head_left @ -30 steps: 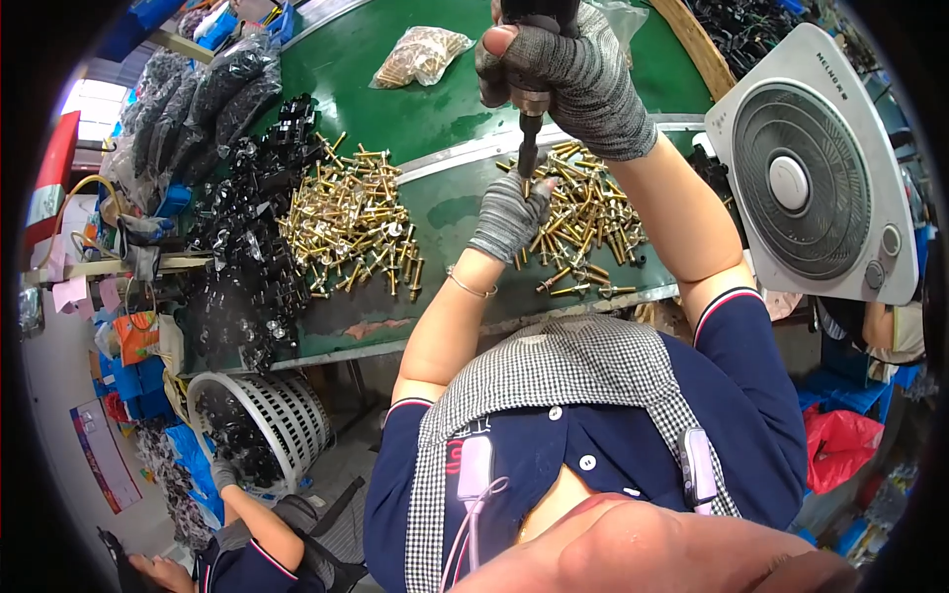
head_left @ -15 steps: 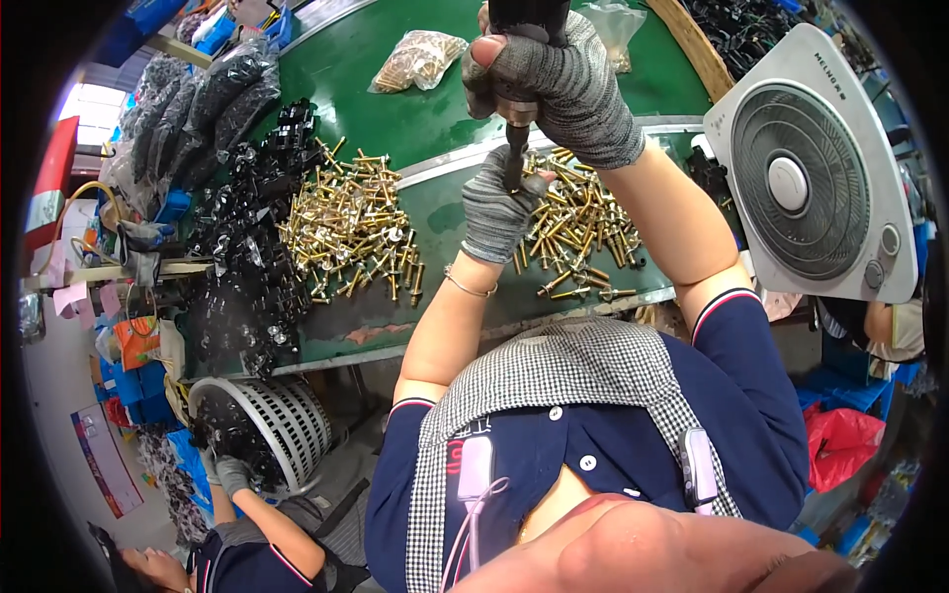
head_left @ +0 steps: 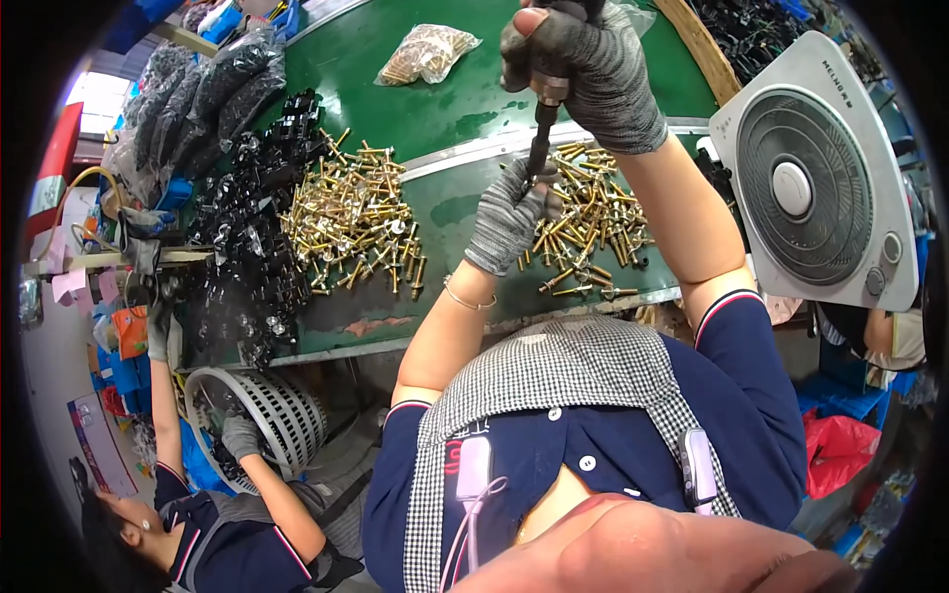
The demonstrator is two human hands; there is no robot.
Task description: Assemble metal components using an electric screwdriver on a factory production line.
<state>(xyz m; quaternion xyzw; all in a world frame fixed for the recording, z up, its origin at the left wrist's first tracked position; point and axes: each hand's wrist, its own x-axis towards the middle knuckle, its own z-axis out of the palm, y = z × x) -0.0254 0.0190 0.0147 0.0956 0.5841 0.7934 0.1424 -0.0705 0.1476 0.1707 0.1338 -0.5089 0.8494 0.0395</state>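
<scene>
My right hand (head_left: 605,74), in a grey fingerless-tipped work glove, grips a dark power screwdriver (head_left: 551,87) held nose down above the bench. Its long dark bit (head_left: 541,143) slants down to the fingers of my left hand (head_left: 506,222), gloved the same way. Those fingers are closed around the bit's lower end; whatever small piece they pinch is hidden. A pile of brass-coloured bolts (head_left: 588,212) lies just right of my left hand. Another heap of bolts with washers (head_left: 351,217) spreads to its left.
Black plastic parts (head_left: 247,237) are heaped at the left of the green workbench (head_left: 474,59). A bag of bolts (head_left: 427,54) lies farther back. A grey fan (head_left: 811,178) stands at right. At lower left, a co-worker's gloved hand (head_left: 240,435) is at a white basket (head_left: 297,415).
The screwdriver and my right hand have shifted right and slightly up, tilting the bit. My left hand has moved a little right. The co-worker's other hand has risen from the basket toward the bench.
</scene>
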